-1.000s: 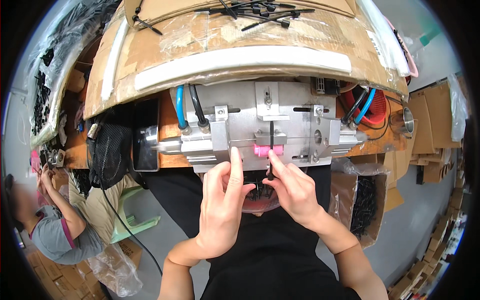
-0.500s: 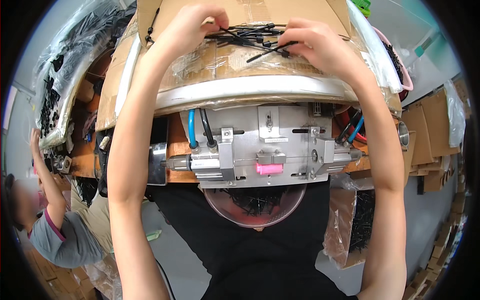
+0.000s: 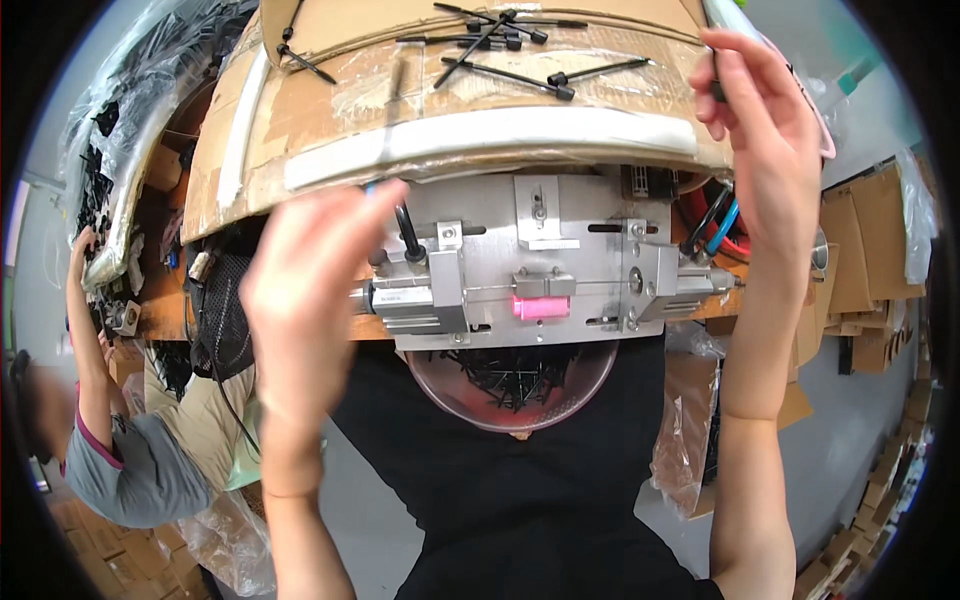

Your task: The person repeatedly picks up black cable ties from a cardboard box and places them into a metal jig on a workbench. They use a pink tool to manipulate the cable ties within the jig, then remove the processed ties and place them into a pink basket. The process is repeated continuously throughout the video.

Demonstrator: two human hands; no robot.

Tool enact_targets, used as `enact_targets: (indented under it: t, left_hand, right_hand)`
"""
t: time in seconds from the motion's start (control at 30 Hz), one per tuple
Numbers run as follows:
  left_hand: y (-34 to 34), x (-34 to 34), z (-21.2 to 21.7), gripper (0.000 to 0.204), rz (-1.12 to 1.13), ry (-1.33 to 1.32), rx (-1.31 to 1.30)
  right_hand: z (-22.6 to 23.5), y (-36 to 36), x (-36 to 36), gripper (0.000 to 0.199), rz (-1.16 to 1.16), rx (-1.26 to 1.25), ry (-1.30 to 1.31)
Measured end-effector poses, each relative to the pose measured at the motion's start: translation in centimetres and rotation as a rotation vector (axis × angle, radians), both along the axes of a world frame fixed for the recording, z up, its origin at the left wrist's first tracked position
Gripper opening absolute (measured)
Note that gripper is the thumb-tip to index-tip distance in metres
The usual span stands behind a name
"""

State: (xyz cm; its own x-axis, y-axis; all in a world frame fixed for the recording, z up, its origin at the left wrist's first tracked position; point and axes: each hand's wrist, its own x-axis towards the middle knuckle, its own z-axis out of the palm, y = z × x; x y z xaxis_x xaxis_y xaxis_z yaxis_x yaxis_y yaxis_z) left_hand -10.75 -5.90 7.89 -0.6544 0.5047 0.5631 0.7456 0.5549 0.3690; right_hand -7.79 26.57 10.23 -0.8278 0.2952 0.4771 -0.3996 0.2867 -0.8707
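Cardboard (image 3: 640, 95) beyond the metal fixture (image 3: 490, 215) bears black rods (image 3: 507, 77). The left hand (image 3: 312, 300) seems to pinch a blurred rod (image 3: 392, 110) pointing away; the right hand's (image 3: 767, 130) fingers hold a dark piece (image 3: 717, 88). Between the hands, nearer the left, a pink block (image 3: 541, 308) lies crosswise.

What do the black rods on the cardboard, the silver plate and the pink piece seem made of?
Slim, knob-ended black rods: probably matte plastic, being evenly dark, though coated metal is possible.
Flat silver-grey plate: metal, likely aluminium, from its dull sheen and clean-cut slots.
Bright pink rounded piece: likely smooth plastic, from its even colour.
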Motion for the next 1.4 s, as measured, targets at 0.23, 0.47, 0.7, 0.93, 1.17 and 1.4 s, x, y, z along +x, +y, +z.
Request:
enact_targets:
  t: [0.23, 0.47, 0.7, 0.93, 1.17, 1.4]
  left_hand:
    - [5.5, 10.5, -8.4, 0.069, -0.076, -0.097, -0.151]
    - [6.9, 11.0, -9.3, 0.071, -0.028, -0.135, -0.228]
    - [6.4, 9.5, -5.9, 0.07, -0.059, -0.251, -0.224]
    - [10.2, -4.8, 1.1, 0.028, -0.043, 0.051, -0.1]
    - [10.7, -5.6, 4.1, 0.034, -0.143, -0.207, -0.217]
    - [6.9, -0.7, 1.2, 0.012, -0.045, 0.053, 0.069]
  right_hand:
    - [-1.4, -3.3, 5.5, 0.028, 0.138, -0.11, 0.22]
    - [-2.1, -4.3, 8.7, 0.032, 0.017, -0.096, 0.263]
    - [-7.4, -8.7, 12.4, 0.044, 0.032, 0.392, 0.074]
    - [-12.6, -12.1, 13.1, 0.065, 0.031, 0.581, -0.109]
    - [-13.3, -12.2, 11.7, 0.063, 0.025, 0.613, -0.086]
    - [-7.4, -9.1, 9.5, 0.053, 0.05, 0.797, -0.033]
